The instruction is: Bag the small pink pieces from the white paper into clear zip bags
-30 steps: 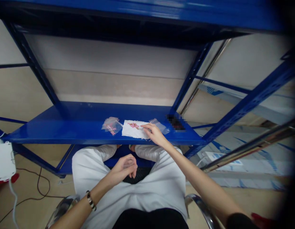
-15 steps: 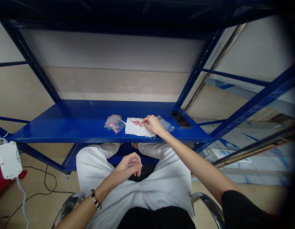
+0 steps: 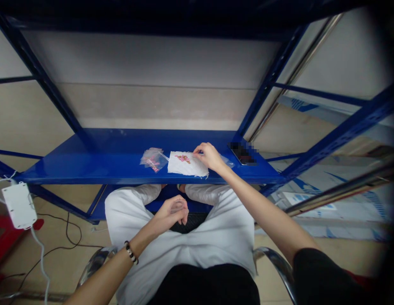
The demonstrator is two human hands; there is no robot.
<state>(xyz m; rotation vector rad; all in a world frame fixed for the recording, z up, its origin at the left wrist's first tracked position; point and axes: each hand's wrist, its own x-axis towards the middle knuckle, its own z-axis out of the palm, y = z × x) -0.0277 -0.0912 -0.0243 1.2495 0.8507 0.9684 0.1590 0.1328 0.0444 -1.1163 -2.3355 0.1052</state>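
A white cloth or tissue (image 3: pixel 187 169) with frayed edges lies near the shelf's front edge. On it sits a little heap of pink and brownish small pieces (image 3: pixel 183 159), too small to name. My right hand (image 3: pixel 210 156) hovers at the cloth's right end, thumb and fingertips pinched; anything between them is too small to see. Over my lap, my left hand (image 3: pixel 173 212) is curled around a small, clear, see-through object (image 3: pixel 177 206) whose kind I cannot make out. Left of the cloth are clear zip bags (image 3: pixel 153 160) holding pink and red pieces.
A blue metal shelf (image 3: pixel 98 159) spans the front, with blue posts and an upper shelf overhead. Partly behind my right hand lies another clear bag (image 3: pixel 227 161). A dark phone-like slab (image 3: pixel 243 153) rests farther right. A white box (image 3: pixel 19 205) with cables hangs at left.
My right hand has moved off the heap toward the cloth's right end, uncovering more of the pieces. My left hand keeps its curled pose. The whole view has shifted slightly.
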